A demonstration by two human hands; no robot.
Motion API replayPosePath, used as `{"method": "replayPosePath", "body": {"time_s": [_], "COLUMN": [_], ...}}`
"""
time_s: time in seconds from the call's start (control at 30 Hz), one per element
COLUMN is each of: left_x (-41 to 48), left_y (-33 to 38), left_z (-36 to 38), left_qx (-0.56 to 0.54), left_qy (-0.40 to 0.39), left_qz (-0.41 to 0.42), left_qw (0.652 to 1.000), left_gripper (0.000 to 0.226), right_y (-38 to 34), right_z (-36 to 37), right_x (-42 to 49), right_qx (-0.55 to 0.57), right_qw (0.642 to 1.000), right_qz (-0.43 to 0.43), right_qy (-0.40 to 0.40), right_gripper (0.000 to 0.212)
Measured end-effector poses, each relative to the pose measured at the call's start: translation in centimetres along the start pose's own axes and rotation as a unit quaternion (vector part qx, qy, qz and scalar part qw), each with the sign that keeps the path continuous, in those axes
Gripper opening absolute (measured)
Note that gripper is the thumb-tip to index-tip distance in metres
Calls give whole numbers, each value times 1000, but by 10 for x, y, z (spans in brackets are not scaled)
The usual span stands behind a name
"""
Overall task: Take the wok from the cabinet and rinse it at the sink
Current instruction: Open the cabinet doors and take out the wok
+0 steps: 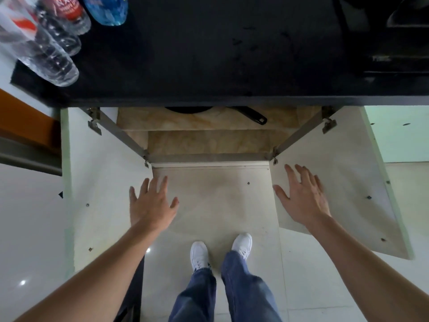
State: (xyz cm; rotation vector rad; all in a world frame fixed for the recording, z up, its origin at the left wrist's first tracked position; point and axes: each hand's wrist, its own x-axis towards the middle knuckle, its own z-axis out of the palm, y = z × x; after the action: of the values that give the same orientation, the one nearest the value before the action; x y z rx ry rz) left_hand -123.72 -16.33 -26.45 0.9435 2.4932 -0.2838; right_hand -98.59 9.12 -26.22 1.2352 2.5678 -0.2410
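Black long-handled wok (pixel 189 109), mostly hidden

— What sort of place are you in?
— A home kitchen. Just past my left hand (pixel 152 205) and right hand (pixel 304 198), a low cabinet (pixel 209 157) stands with both doors (pixel 104 182) swung wide and a wok (pixel 251 114) on its stone shelf (pixel 209 123).
— Anything else?
— A black counter (pixel 209 54) beyond my fingertips, with plastic bottles (pixel 58 43) far off past my left hand. Glossy pale floor tiles (pixel 325 275) lie under my wrists.
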Motion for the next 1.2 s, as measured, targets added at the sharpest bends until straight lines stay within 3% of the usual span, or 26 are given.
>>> {"method": "replayPosePath", "body": {"time_s": [0.17,0.33,0.47,0.57,0.87,1.07,1.13,1.2], "left_x": [58,116,150,166,187,189,193,199], "left_y": [69,127,153,165,179,192,194,193], "left_z": [-2,5,11,17,29,26,27,26], "left_qx": [-42,-13,-16,-32,-217,-465,-559,-661], "left_qy": [80,126,144,151,162,56,36,7], "left_qz": [87,157,174,181,133,47,23,-16], "left_qw": [992,980,974,971,953,882,828,750], "left_gripper": [69,70,72,73,71,62,57,49], "right_y": [-16,-18,-17,-22,-33,-64,-75,-82], "right_z": [3,22,40,47,64,80,85,91], "right_x": [66,131,174,206,244,200,187,172], "right_qx": [42,165,227,255,267,219,230,247], "right_qw": [996,979,963,946,933,932,928,927], "right_qz": [-52,-55,-24,-58,-80,-123,-112,-100], "right_qy": [66,103,146,191,225,263,272,264], "right_gripper": [63,61,65,63,33,32,33,40]}}
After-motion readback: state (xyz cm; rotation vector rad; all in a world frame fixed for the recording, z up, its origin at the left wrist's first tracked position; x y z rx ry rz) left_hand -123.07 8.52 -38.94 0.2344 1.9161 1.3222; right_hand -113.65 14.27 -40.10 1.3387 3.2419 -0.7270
